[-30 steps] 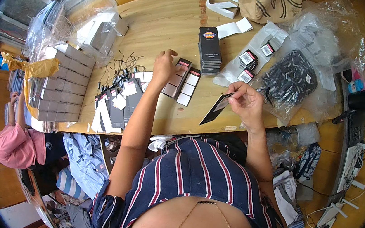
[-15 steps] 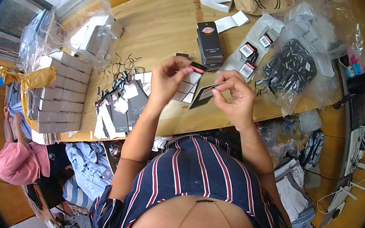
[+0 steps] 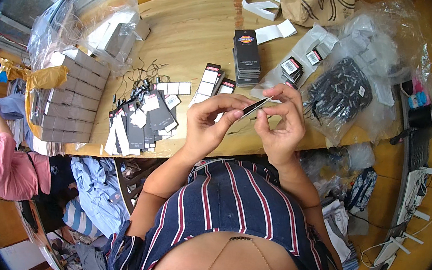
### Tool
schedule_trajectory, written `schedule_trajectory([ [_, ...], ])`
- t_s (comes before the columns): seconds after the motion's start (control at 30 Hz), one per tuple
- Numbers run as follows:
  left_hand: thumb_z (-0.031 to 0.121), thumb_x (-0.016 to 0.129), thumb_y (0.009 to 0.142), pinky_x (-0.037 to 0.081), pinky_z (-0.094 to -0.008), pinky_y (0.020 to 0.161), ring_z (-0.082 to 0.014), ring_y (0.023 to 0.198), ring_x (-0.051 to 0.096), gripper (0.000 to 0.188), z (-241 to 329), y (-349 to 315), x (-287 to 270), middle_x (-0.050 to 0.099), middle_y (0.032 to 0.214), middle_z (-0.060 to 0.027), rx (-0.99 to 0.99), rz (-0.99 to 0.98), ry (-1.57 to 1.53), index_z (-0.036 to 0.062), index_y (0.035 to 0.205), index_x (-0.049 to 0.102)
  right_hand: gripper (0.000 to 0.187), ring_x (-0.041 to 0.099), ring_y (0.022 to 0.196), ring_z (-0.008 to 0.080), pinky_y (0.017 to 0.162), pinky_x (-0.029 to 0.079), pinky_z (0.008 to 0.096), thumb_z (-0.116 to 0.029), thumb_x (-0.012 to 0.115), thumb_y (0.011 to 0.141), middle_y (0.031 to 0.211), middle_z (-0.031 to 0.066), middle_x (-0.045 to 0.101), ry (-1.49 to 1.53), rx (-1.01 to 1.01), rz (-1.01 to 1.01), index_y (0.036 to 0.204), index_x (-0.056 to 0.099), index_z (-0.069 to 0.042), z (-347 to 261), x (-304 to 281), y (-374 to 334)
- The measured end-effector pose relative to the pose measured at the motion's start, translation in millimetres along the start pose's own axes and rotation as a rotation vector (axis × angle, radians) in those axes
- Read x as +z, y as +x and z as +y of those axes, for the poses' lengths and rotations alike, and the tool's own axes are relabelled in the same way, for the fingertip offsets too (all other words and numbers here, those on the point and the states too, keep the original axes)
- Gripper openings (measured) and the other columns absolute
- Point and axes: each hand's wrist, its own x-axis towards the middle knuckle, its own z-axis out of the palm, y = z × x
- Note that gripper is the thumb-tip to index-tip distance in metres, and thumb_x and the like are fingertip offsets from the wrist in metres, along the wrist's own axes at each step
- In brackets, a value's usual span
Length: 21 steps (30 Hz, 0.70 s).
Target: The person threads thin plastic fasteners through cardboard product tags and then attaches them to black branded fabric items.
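Between my two hands, above the table's near edge, is a black hang tag (image 3: 253,106), seen almost edge-on with a pale edge. My left hand (image 3: 213,124) pinches its lower left end between thumb and fingers. My right hand (image 3: 284,126) is closed on its upper right end. Whether a second card lies against it I cannot tell. Just beyond my left hand lie white card strips with red and black ends (image 3: 208,80). Behind the hands stands a stack of black hang tags (image 3: 246,55). To the left, tags with black cords (image 3: 148,116) lie in a loose pile.
Small black-and-white labels (image 3: 291,67) lie on a plastic bag at right, beside a clear bag of black cords (image 3: 343,88). White boxes (image 3: 74,101) are stacked at left. A paper bag (image 3: 313,4) stands at the back. A person in pink (image 3: 17,170) is at far left.
My left hand has let go of the white card strip, which now lies on the table. Both hands have come together on the black tag. The person at far left has raised their arms.
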Motion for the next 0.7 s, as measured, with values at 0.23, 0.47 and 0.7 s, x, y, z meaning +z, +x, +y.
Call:
schedule_trajectory([
  [0.23,-0.011,0.056,0.066,0.045,-0.0280,0.066,-0.0227,0.076,0.057,0.013,-1.8,4.2,25.5,0.059,0.081,-0.0176,0.350,-0.002,0.377,-0.0044,0.078,0.056,0.018,0.051,0.089,0.0235,0.077,0.040,0.0325,0.005,0.060,0.061,0.095,0.0153,0.052,0.143,0.023,-0.038,0.071,0.046,-0.002,8.4,-19.3,2.9],
  [0.47,-0.013,0.055,0.062,0.048,-0.0294,0.062,-0.0256,0.071,0.058,0.018,-5.8,11.1,41.8,0.058,0.076,-0.0156,0.503,-0.044,0.617,-0.0042,0.077,0.056,0.018,0.049,0.093,0.0215,0.081,0.037,0.0315,0.007,0.056,0.064,0.099,0.0152,0.051,0.309,0.108,-0.150,0.073,0.044,-0.003,25.3,-41.3,7.0],
  [0.7,-0.012,0.054,0.061,0.046,-0.0288,0.058,-0.0243,0.066,0.057,0.020,-17.4,9.7,53.4,0.056,0.072,-0.0141,0.614,-0.056,0.777,-0.0046,0.080,0.057,0.017,0.048,0.093,0.0206,0.083,0.036,0.0308,0.007,0.054,0.066,0.099,0.0145,0.051,0.504,0.231,-0.200,0.074,0.044,-0.003,41.4,-48.6,1.7],
])
